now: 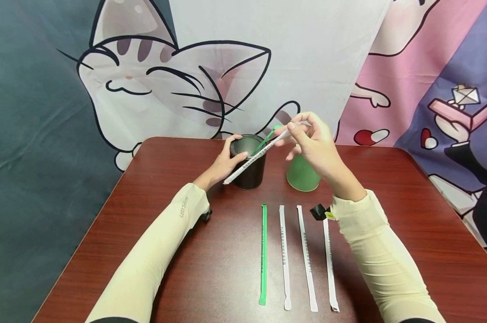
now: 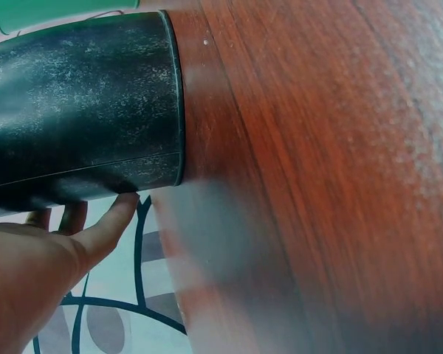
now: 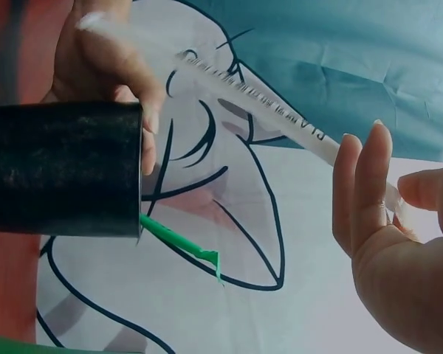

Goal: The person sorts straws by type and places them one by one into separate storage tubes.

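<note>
My left hand (image 1: pixel 224 165) holds a black cup (image 1: pixel 249 172) at its left side, thumb at the rim; the cup stands upright on the table. A green paper-wrapped straw (image 3: pixel 181 242) pokes out of the cup's mouth. In my right hand (image 1: pixel 314 141), a white paper-wrapped straw (image 1: pixel 256 156) with dark print is pinched near its upper end. It slants down to the left, crossing in front of the cup in the head view. The right wrist view shows thumb and fingers (image 3: pixel 373 166) at the end of this white straw (image 3: pixel 258 99). The cup's wall (image 2: pixel 81 110) fills the left wrist view's upper left.
A green cup (image 1: pixel 302 175) stands right of the black one, partly behind my right hand. Nearer on the brown table (image 1: pixel 211 278) lie a green wrapped straw (image 1: pixel 263 255) and three white wrapped straws (image 1: pixel 284 258) side by side. A cartoon cloth (image 1: pixel 308 54) hangs behind.
</note>
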`<state>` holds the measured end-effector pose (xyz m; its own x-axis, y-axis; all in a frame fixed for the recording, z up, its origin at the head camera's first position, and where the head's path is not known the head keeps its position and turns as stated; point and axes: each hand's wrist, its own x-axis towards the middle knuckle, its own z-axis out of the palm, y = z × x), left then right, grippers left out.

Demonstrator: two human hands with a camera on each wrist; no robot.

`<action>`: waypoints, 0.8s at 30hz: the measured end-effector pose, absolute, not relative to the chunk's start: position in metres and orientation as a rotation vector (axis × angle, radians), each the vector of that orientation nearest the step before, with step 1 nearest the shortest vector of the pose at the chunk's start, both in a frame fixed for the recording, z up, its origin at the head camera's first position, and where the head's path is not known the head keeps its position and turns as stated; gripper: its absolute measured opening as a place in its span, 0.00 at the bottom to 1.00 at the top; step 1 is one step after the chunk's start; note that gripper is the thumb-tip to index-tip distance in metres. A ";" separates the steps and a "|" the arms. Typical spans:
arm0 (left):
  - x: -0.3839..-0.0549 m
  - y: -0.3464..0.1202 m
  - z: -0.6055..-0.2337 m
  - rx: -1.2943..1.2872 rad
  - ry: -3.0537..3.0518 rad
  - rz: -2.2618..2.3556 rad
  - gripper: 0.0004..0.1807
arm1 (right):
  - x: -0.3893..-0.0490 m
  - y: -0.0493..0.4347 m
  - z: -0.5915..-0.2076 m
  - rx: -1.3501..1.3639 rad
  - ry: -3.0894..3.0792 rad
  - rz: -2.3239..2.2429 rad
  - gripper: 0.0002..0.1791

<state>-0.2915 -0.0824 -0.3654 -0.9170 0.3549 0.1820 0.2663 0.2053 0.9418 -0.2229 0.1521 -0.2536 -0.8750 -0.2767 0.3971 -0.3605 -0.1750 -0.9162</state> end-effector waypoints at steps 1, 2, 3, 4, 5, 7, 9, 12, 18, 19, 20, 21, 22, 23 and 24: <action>-0.293 -0.083 -0.366 0.626 2.386 1.838 0.31 | -0.223 0.153 -0.253 0.767 -1.977 2.238 0.07; -0.293 -0.083 -0.368 0.635 2.390 1.838 0.31 | -0.223 0.153 -0.253 0.771 -1.973 2.235 0.07; -0.294 -0.083 -0.369 0.648 2.397 1.840 0.31 | -0.223 0.154 -0.252 0.773 -1.970 2.235 0.07; -0.296 -0.083 -0.371 0.663 2.401 1.845 0.31 | -0.223 0.154 -0.251 0.778 -1.966 2.237 0.08; -0.296 -0.082 -0.371 0.673 2.412 1.839 0.31 | -0.223 0.154 -0.251 0.784 -1.965 2.235 0.08; -0.297 -0.082 -0.373 0.697 2.431 1.837 0.31 | -0.223 0.155 -0.250 0.790 -1.958 2.236 0.09; -0.295 -0.081 -0.371 0.724 2.430 1.846 0.31 | -0.224 0.156 -0.248 0.790 -1.944 2.242 0.09; -0.292 -0.081 -0.368 0.746 2.423 1.859 0.31 | -0.224 0.159 -0.246 0.785 -1.918 2.237 0.10; -0.289 -0.082 -0.365 0.692 2.371 1.851 0.32 | -0.224 0.166 -0.240 0.756 -1.882 2.191 0.11; -0.290 -0.082 -0.365 0.686 2.367 1.848 0.32 | -0.224 0.167 -0.240 0.750 -1.878 2.185 0.11; -0.290 -0.082 -0.365 0.682 2.363 1.852 0.32 | -0.224 0.169 -0.239 0.744 -1.872 2.181 0.11; -0.290 -0.082 -0.365 0.681 2.357 1.857 0.32 | -0.224 0.170 -0.239 0.738 -1.866 2.180 0.12; -0.291 -0.083 -0.365 0.681 2.352 1.861 0.32 | -0.225 0.171 -0.238 0.728 -1.860 2.179 0.12; -0.291 -0.083 -0.365 0.681 2.350 1.863 0.32 | -0.225 0.172 -0.238 0.719 -1.855 2.178 0.13; -0.291 -0.083 -0.365 0.680 2.351 1.862 0.31 | -0.225 0.173 -0.238 0.709 -1.849 2.179 0.13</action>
<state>-0.2911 -0.0827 -0.3654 -0.9000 0.3781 0.2168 0.2978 0.1701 0.9393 -0.2250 0.1730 -0.2378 -0.8659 -0.1545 0.4757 -0.4442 -0.1997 -0.8734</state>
